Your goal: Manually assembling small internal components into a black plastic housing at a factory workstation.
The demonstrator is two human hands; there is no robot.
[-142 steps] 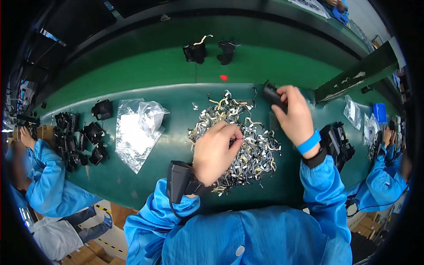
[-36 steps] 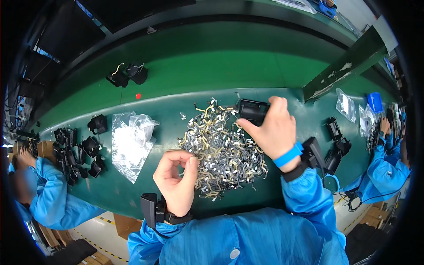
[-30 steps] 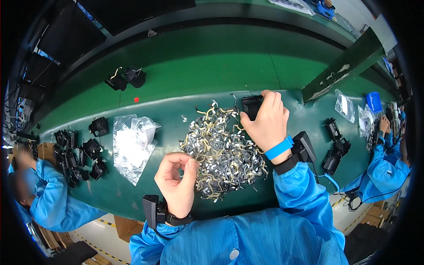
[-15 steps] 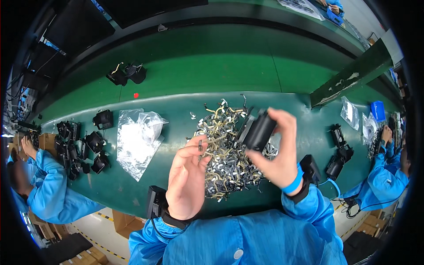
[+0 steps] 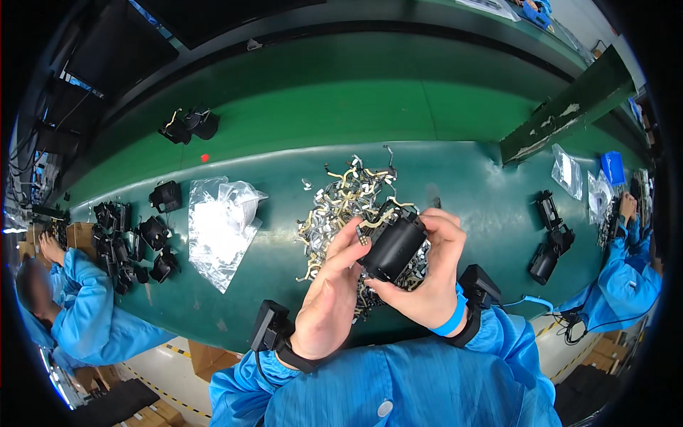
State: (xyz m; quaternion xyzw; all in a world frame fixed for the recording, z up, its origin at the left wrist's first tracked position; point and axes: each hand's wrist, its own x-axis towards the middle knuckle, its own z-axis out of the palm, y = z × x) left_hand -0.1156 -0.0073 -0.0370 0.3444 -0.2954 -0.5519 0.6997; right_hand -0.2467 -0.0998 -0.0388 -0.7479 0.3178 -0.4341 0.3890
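Note:
My right hand (image 5: 432,292) grips a black plastic housing (image 5: 395,245) with a rounded, cylindrical side, thumb below and fingers at its far right edge. My left hand (image 5: 329,302) pinches a short yellowish cable (image 5: 371,223) near its small connector, at the housing's left edge. The cable runs along the upper left side of the housing; whether it is fixed there cannot be made out. Beneath both hands spreads a heap of short cables (image 5: 341,206) with white and black connectors, partly hidden by the housing and my fingers.
Several black housings (image 5: 153,231) lie at the left, beside a clear plastic bag (image 5: 220,228). Two more (image 5: 203,124) sit on the far ledge near a red dot. Others (image 5: 546,242) stand at the right, before a green post (image 5: 562,117). Co-workers sit at both sides.
My right hand has brought the housing down and left, over the cable heap. My left hand has moved right with the cable, so both hands now meet at the housing.

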